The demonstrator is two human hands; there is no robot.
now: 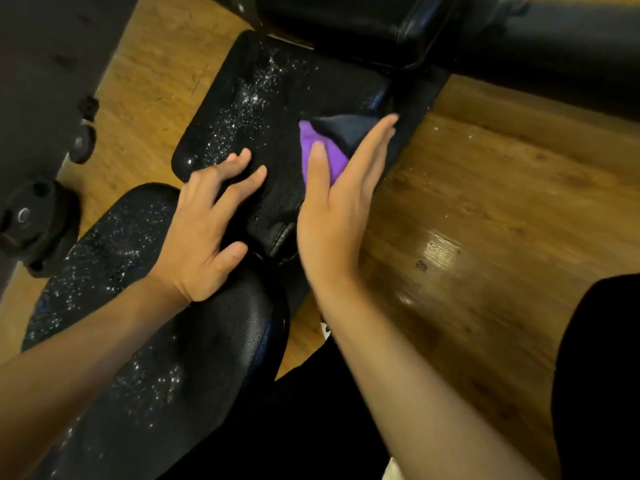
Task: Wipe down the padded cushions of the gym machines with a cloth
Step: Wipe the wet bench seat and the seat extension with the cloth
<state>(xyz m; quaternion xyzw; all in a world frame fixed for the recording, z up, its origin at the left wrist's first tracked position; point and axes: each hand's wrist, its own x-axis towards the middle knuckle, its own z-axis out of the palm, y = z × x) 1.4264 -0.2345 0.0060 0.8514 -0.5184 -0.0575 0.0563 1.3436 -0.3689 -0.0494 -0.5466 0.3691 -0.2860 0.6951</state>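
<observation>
A black padded seat cushion (270, 109) fills the middle of the view, its left side speckled with white droplets. A longer black back pad (145, 323) runs toward me at the lower left, also speckled. My right hand (341, 206) lies flat with straight fingers on a purple cloth (320, 152), pressing it against the seat cushion's right side. My left hand (211, 223) rests with spread fingers on the near end of the seat cushion, where the two pads meet.
Another black pad (346, 22) and a dark padded roller (554, 53) sit at the top. Black weight plates (38, 220) stand on the wooden floor (502, 209) at the left. A dark machine part (41, 64) fills the upper left.
</observation>
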